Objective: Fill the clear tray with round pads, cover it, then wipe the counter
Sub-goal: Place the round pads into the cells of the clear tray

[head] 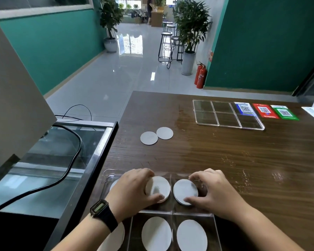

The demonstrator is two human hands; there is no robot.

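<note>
A clear divided tray [172,213] sits at the near edge of the wooden counter. My left hand [134,189] grips a white round pad [159,188] over the tray's far middle compartment. My right hand [214,191] grips another round pad [184,190] over the far right compartment. Both pads are tilted slightly. Two pads [156,233] [191,235] lie flat in the near compartments, and a third [114,240] shows under my left wrist. Two loose grey pads [149,138] [164,133] lie on the counter further out. The clear lid [227,115] lies flat at the far right.
The wooden counter [225,156] has wet streaks down its middle. Blue, red and green QR code cards [265,110] lie beside the lid. A glass-topped cabinet [62,160] with a black cable stands left of the counter. A grey screen back [13,98] fills the left.
</note>
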